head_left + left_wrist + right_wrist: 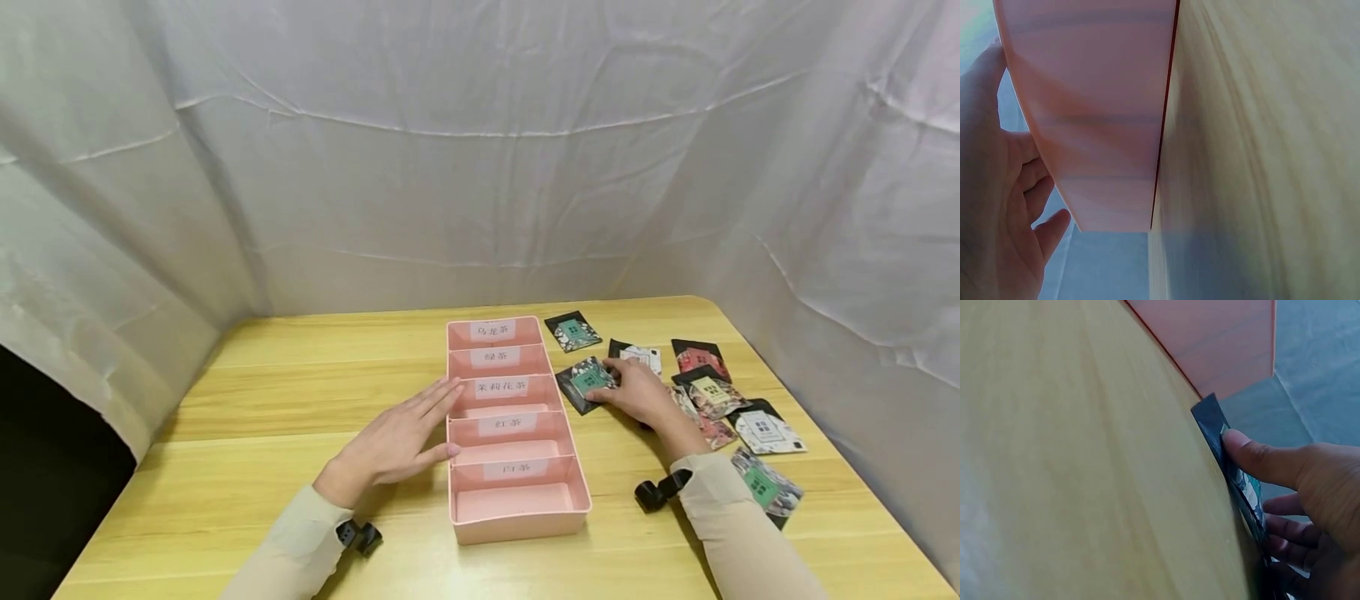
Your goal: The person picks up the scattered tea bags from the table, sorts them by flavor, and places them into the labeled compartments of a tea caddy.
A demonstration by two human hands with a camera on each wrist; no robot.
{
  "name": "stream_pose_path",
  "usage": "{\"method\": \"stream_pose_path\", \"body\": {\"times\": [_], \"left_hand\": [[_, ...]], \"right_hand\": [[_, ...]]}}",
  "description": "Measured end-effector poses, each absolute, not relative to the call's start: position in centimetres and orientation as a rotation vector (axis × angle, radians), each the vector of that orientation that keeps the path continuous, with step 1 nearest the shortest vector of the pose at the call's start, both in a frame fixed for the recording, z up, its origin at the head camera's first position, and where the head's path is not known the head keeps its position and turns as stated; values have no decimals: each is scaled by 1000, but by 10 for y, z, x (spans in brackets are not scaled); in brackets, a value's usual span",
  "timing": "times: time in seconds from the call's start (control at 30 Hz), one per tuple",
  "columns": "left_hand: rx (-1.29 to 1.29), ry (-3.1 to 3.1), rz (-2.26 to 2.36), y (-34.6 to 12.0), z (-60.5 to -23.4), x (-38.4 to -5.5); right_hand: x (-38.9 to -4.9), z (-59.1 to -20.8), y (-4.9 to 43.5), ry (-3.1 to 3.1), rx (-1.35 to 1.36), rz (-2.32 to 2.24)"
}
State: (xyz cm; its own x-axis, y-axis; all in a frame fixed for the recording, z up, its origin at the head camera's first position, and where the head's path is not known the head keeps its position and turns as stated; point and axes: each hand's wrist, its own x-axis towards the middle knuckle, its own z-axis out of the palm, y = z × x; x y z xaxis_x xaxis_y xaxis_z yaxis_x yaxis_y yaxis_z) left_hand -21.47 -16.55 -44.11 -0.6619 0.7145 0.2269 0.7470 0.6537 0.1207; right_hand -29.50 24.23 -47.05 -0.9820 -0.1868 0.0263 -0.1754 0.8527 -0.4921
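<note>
A pink divided box [521, 527] stands on the table, its several compartments bearing paper labels with Chinese characters. Fingers extended, my left hand [401, 433] rests on the box's left rim; the left wrist view shows the hand [1004, 181] along the top edge of the box wall [1097, 150]. To the right of the box, my right hand [641, 392] pinches a black tea sachet [588, 379] with a green label, thumb on one edge and fingers on the other. In the right wrist view, this sachet [1213, 422] lies close over the tabletop.
Another green-labelled sachet [573, 332] lies by the box's far right corner. Several more lie at the right: white-labelled [767, 427], red [701, 358], yellow-labelled [711, 392] and green-labelled [765, 485], some overlapping. Pale cloth [450, 208] hangs behind the wooden table [300, 375].
</note>
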Motion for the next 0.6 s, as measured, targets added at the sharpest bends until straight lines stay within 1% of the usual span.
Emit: {"method": "stream_pose_path", "body": {"times": [0.47, 0.6], "left_hand": [[-1190, -2752, -335, -165, -440, -214], [-1200, -2757, -351, -165, -441, -215]], "right_hand": [[-296, -463, 245, 2871, -271, -1251], [-295, -458, 248, 2838, -249, -1311]]}}
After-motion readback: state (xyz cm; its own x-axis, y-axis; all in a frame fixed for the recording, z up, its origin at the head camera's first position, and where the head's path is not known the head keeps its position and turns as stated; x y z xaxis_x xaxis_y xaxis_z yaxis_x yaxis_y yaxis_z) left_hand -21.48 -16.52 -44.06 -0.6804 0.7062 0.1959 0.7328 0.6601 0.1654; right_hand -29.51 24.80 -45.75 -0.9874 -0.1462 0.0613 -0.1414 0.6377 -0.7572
